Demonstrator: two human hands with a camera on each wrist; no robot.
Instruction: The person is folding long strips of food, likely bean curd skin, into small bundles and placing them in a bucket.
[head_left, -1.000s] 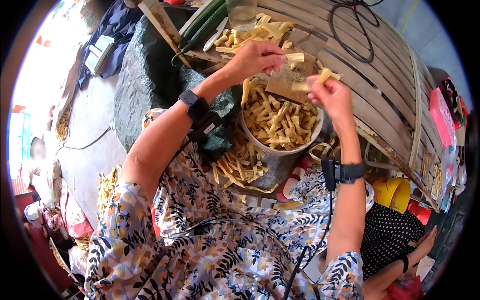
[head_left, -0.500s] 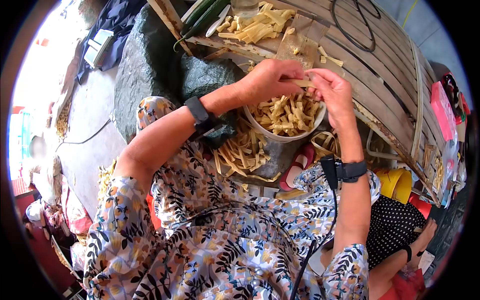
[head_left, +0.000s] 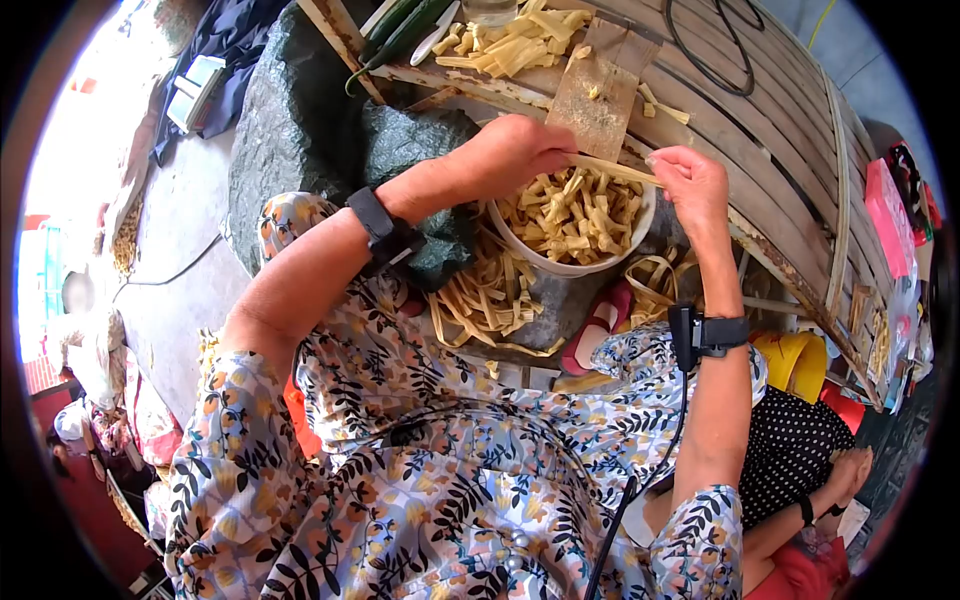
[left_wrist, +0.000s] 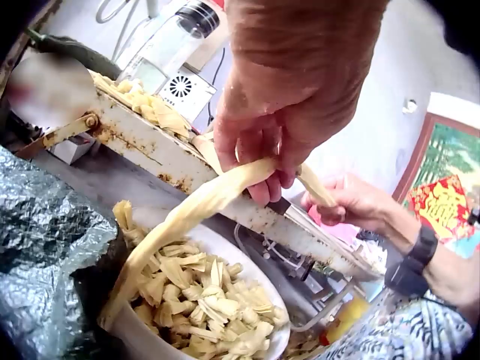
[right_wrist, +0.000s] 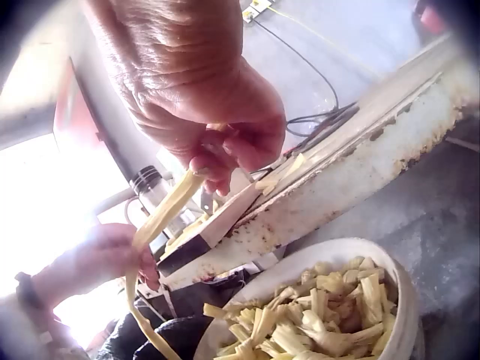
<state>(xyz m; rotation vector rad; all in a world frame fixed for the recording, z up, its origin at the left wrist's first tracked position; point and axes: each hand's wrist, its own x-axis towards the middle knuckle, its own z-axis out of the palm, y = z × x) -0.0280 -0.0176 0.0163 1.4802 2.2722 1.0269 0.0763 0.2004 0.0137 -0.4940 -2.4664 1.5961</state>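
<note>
A flat, pale yellow strip (head_left: pixel 618 170) is stretched between both hands above a white bucket (head_left: pixel 522 258). My left hand (head_left: pixel 520 152) pinches it near one end, and a long tail hangs from those fingers in the left wrist view. At the other side my right hand (head_left: pixel 695 188) grips it between thumb and fingertips. The bucket below is heaped with knotted yellow strips (head_left: pixel 580 215). In the right wrist view the strip (right_wrist: pixel 166 214) runs down from my right hand (right_wrist: pixel 206 105) past my left hand (right_wrist: pixel 97 262).
Beyond the bucket, a wooden board (head_left: pixel 596 105) lies on a slatted bench (head_left: pixel 720 130) with a rusty edge. Cut yellow pieces (head_left: pixel 520 48) and a cucumber (head_left: pixel 405 38) lie there too. A dark green plastic sack (head_left: pixel 410 150) stands left. Loose strips (head_left: pixel 485 300) are piled below the bucket.
A second ago the hands were apart, each with yellow pieces at the fingers. They came together over the bucket, then drew apart, and the strip now spans between them.
</note>
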